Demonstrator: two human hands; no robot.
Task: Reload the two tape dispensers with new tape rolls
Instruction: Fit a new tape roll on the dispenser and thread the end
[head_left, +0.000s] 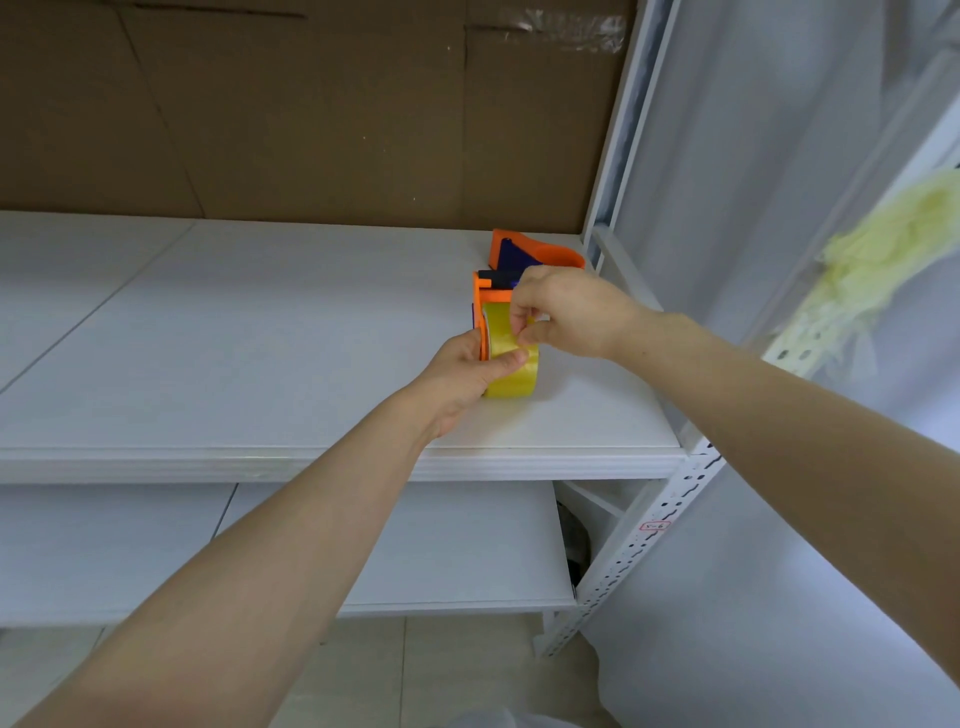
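An orange tape dispenser (488, 297) stands on the white shelf (260, 332) near its right end, with a yellowish tape roll (511, 382) mounted on it. My left hand (462, 379) grips the roll and dispenser from the near side, thumb on the tape. My right hand (566, 312) reaches from the right and pinches the tape's loose end at the top of the roll. Behind them a second orange dispenser (540, 252) with a dark blue inner part lies by the back corner; whether it carries a roll is hidden.
A brown cardboard panel (311, 104) backs the shelf. A white perforated upright (639, 535) stands at the right, with grey sheeting (753, 156) beyond. A lower shelf (441, 545) lies beneath. Pale yellow fluff (883, 249) hangs on the right rack.
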